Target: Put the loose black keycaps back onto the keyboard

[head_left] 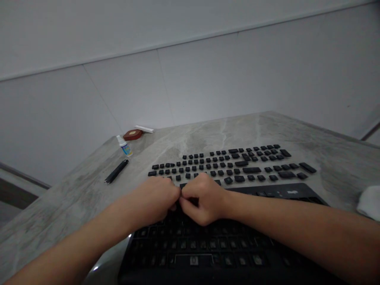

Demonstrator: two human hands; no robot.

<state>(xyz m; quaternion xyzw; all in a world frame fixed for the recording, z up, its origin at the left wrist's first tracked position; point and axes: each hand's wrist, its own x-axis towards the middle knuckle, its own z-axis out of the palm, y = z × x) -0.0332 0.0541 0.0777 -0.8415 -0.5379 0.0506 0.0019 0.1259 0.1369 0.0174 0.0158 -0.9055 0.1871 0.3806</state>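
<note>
Bare skin meets black plastic where the left hand [162, 197] and the right hand [204, 200] come together over the far part of the keyboard [208, 239], fingertips touching or nearly so. The left hand is curled, its fingers mostly hidden; the right bends thumb and forefinger toward the same spot. Whether either pinches something small there, I cannot tell. The keyboard lies on the table [74, 208] directly below both hands, its rows showing sockets without their caps, and the right forearm crosses above its right side.

Just past its far edge, loose keycaps [251, 170] stand in rows much like a keyboard layout, the nearest close behind the hands. The likeliest trouble, I judge, is a knuckle or sleeve-less wrist brushing those near caps and spoiling their order. A small part slipping from the fingertips could also drop among the dark sockets and be hard to spot, and sideways force there might strain a socket.

Farther left lie a black pen-like tool [116, 171] and an upright, slightly leaning spray bottle [125, 146]; behind them, a reddish-brown case [132, 135] sits beside a white strip [144, 129]. A white object [369, 202], perhaps cloth, rests at the right edge.
</note>
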